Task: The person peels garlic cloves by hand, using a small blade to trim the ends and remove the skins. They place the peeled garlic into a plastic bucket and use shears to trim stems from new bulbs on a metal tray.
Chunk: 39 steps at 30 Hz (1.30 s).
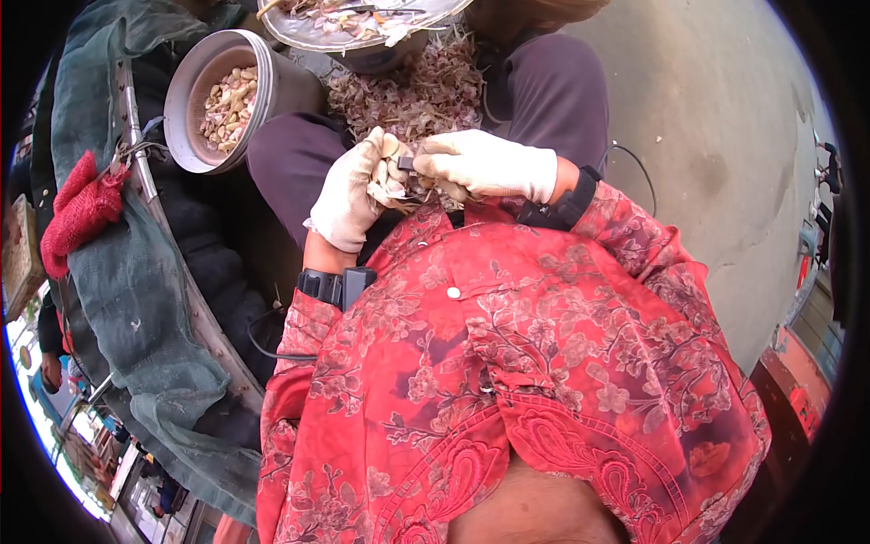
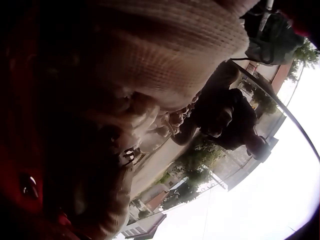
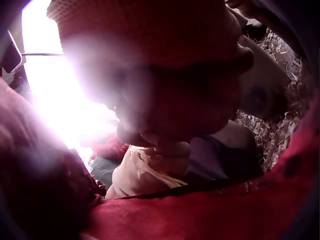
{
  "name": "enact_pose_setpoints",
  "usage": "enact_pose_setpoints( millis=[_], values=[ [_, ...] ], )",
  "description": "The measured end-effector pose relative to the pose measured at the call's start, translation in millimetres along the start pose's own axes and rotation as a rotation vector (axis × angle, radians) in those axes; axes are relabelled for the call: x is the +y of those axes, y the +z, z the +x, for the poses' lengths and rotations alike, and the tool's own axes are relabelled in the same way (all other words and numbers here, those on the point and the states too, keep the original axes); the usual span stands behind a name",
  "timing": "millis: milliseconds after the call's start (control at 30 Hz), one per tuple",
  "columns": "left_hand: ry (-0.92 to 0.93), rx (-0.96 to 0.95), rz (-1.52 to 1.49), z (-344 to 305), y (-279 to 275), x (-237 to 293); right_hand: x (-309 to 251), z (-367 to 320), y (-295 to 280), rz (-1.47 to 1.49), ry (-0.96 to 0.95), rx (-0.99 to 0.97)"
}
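Observation:
My left hand [image 1: 347,198], in a white knit glove, holds garlic [image 1: 388,188] above my lap, its fingers curled round the pale bulb with loose stalk ends. Facing it, my gloved right hand [image 1: 489,165] pinches a small dark tool [image 1: 405,163], its squared end right over the garlic. The tool's other end is hidden in the right hand. In the left wrist view the garlic [image 2: 152,135] shows in shadow under the left glove [image 2: 170,55]. Stringy pale stalk shreds [image 3: 160,175] hang beside the left glove in the right wrist view.
Nested white buckets [image 1: 265,91] with peeled garlic cloves [image 1: 231,104] stand left of my knees. A wide basin [image 1: 313,41] with garlic scraps is ahead. Papery skins [image 1: 408,100] are heaped between my legs. Green netting [image 1: 136,299] and a red mesh bag [image 1: 82,213] hang at left.

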State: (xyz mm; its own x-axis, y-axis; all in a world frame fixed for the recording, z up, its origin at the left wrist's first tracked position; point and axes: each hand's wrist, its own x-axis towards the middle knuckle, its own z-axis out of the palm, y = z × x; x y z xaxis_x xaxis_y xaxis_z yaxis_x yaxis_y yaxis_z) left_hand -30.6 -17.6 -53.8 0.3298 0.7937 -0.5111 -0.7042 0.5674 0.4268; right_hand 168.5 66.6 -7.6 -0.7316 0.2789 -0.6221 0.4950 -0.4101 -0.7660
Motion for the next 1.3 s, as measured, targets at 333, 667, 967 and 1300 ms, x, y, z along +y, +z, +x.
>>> enact_pose_setpoints(
  millis=[333,667,967,1300],
  values=[
    [-0.030,0.081,-0.150,5,0,-3,8,18,-18,0.009,-0.045,0.239],
    [-0.035,0.018,-0.196,21,-9,-24,14,28,-4,0.172,-0.153,0.232],
    [0.089,0.011,0.150,15,9,-14,-54,-8,-102,0.644,-0.358,0.804],
    [0.390,0.092,0.079,27,35,-2,-25,2,-31,0.209,-0.021,0.434]
  ],
)
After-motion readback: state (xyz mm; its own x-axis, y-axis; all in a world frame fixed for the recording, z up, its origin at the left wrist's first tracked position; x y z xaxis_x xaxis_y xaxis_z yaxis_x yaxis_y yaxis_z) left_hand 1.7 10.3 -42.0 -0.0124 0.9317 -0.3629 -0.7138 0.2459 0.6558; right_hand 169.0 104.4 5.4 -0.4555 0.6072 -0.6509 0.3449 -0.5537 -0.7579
